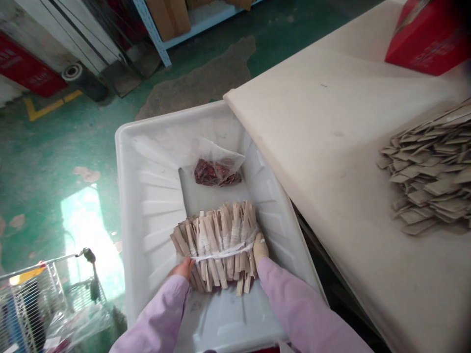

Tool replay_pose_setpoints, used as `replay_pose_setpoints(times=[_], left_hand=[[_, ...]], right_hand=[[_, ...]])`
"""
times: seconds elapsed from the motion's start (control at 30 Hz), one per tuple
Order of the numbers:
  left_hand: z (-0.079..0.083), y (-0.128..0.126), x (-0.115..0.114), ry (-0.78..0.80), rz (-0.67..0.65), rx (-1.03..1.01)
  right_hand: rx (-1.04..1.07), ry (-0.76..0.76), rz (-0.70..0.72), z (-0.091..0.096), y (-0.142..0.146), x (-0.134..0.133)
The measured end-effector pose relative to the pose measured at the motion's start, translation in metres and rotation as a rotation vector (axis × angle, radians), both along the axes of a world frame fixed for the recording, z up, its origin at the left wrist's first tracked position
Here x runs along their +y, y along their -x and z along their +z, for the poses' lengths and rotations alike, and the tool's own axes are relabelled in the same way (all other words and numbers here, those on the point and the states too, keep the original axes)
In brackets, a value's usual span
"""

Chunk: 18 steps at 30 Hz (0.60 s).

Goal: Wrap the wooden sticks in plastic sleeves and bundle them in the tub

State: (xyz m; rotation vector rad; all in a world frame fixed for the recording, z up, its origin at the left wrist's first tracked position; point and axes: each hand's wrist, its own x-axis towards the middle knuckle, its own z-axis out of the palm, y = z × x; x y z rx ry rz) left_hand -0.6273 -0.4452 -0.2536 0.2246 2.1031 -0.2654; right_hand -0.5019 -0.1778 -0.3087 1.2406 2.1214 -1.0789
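Observation:
A large bundle of flat, pale brown strips (pixel 215 230), bound round its middle by a white tie, is inside a white plastic tub (pixel 147 196). My left hand (pixel 183 268) grips the bundle's left end, beside the tie. At the opposite end my right hand (pixel 261 247), which looks gloved, is closed on the bundle; its fingertips are hidden behind the strips. Farther back in the tub lies a clear plastic bag (pixel 217 169) with dark red dried pieces in it.
To the right, a pale table (pixel 331 122) overlaps the tub's edge. It bears a heap of similar strips (pixel 434 171) and a red box (pixel 430 39). A wire cart (pixel 33 299) stands at lower left. Behind are a blue shelf (pixel 198 27) and a dark roll (pixel 84 81).

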Motion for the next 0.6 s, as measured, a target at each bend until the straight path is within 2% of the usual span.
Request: replay_pose_setpoints(times=[0.1, 0.17, 0.27, 0.33, 0.4, 0.47, 0.6], left_hand=[[0.001, 0.003, 0.000, -0.002, 0.009, -0.023], [0.001, 0.003, 0.000, -0.006, 0.021, -0.033], [0.002, 0.002, 0.001, -0.022, 0.036, -0.035], [0.004, 0.001, 0.001, -0.034, 0.043, -0.026], [0.007, 0.001, 0.002, -0.044, 0.048, -0.020], [0.009, 0.002, 0.002, -0.053, 0.051, -0.016], [0.010, 0.003, 0.003, -0.056, 0.054, -0.001]], right_hand=[[-0.044, -0.056, 0.065, 0.030, -0.011, 0.007], [-0.045, -0.036, 0.171, 0.053, -0.024, 0.010], [-0.050, 0.122, 0.422, 0.084, -0.042, 0.006], [-0.061, 0.265, 0.617, 0.097, -0.048, -0.003], [-0.071, 0.359, 0.793, 0.103, -0.047, -0.017], [-0.086, 0.390, 0.930, 0.103, -0.041, -0.031], [-0.170, 0.370, 1.086, 0.090, -0.030, -0.051]])
